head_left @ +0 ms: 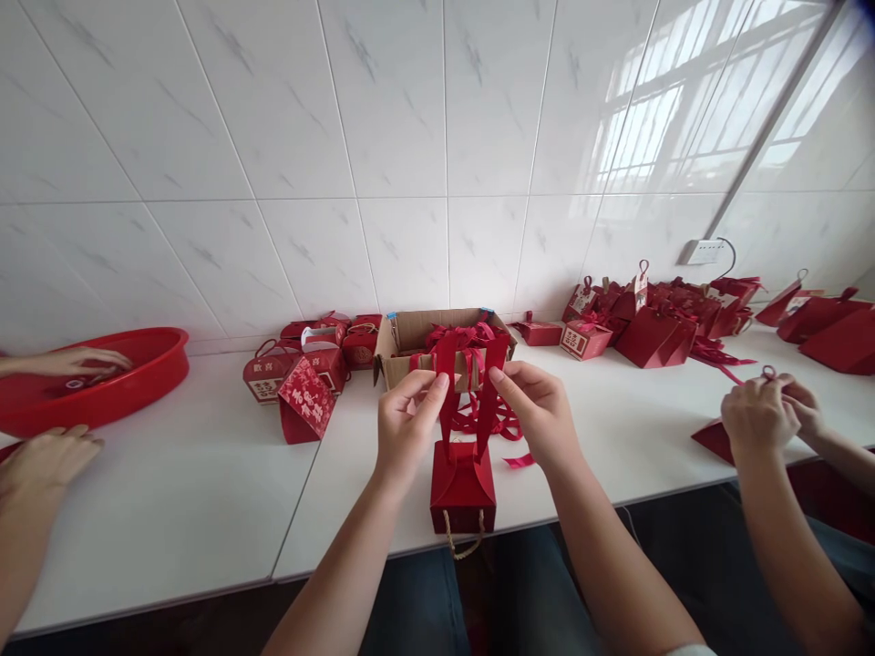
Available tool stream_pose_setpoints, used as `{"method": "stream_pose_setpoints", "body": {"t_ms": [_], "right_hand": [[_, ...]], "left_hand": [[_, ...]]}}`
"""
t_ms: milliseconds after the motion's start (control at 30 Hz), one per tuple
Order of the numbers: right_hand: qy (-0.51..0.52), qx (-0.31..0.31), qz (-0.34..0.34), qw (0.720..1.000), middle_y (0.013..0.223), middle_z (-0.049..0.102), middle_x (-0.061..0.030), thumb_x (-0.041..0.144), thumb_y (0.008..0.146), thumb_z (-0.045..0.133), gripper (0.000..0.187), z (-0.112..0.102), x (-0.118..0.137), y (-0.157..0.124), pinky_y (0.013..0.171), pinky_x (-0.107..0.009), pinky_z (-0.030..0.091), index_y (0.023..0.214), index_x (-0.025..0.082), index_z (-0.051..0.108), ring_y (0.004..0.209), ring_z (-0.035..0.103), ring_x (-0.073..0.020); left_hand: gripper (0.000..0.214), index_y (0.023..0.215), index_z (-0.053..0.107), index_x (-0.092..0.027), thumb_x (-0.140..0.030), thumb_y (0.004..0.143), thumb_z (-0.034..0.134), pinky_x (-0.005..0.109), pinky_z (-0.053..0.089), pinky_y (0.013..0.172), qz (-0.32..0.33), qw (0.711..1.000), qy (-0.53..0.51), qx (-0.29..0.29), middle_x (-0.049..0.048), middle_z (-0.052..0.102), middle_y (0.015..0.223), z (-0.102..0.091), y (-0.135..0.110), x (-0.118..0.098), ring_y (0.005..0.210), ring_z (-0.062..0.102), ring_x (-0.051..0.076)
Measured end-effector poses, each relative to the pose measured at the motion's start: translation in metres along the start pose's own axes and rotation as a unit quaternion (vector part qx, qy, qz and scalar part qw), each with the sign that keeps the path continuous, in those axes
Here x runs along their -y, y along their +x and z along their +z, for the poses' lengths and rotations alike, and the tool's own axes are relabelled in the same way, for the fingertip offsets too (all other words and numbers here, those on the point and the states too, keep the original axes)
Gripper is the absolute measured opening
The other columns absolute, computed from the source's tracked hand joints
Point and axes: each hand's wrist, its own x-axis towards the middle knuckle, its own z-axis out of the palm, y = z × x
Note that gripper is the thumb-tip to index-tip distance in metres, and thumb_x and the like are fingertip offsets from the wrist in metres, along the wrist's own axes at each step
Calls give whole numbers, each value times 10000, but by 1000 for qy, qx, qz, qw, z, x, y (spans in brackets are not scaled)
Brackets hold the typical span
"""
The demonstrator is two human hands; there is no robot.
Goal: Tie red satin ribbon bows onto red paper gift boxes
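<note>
A small red gift box (463, 492) with a twisted rope handle (466, 554) stands at the table's front edge before me. Two ends of a red ribbon (446, 401) rise from its top. My left hand (408, 421) pinches the left end between thumb and fingers. Between the thumb and fingers of my right hand (537, 412) is the other end, held up and apart from the first. Just behind my hands, an open cardboard carton (393, 366) holds a heap of red ribbons, some spilling over its front onto the table.
Finished-looking red boxes (307, 401) cluster left of the carton, and many more red boxes (656, 337) pile up at right. A co-worker's hands (762, 419) work at right; another's hand (102, 360) reaches into a red basin (160, 387) at left.
</note>
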Motion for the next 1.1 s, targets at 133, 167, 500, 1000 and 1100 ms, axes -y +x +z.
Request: {"method": "stream_pose_setpoints", "body": {"t_ms": [133,167,500,1000,1100], "right_hand": [[37,22,21,999,693,628,-6,424,837,622,251,2,4,2,591,-248,477,771,183,601,633,582,-132],[49,37,30,998,684,629,-5,429,847,607,254,3,5,2,589,-252,489,776,186,582,624,587,-133],[31,165,21,986,612,507,40,368,864,575,196,9,3,6,461,-197,351,838,174,585,496,415,-67],[-36,293,-98,950,813,660,-40,301,935,516,206,-18,-11,18,674,-287,520,958,201,695,761,629,-151],[-220,303,-273,886,964,684,-76,166,938,458,262,-27,-12,22,755,-331,512,1003,216,707,872,602,-176]], "left_hand": [[233,663,632,-196,-349,838,621,228,419,635,2,1000,-1,6,-13,604,698,-1,-1,2,681,534,129],[231,675,635,-196,-352,845,613,227,418,641,4,1000,3,10,-14,604,699,-1,-2,3,681,533,127],[247,720,637,-173,-342,882,559,223,444,628,38,990,96,95,-1,621,690,1,6,-6,668,563,128],[252,645,618,-162,-345,816,634,246,447,683,-255,925,-147,240,0,591,664,-15,14,6,676,550,126],[233,635,609,-162,-328,792,655,242,454,674,-281,918,-164,226,-5,577,670,-20,16,10,665,542,117]]}}
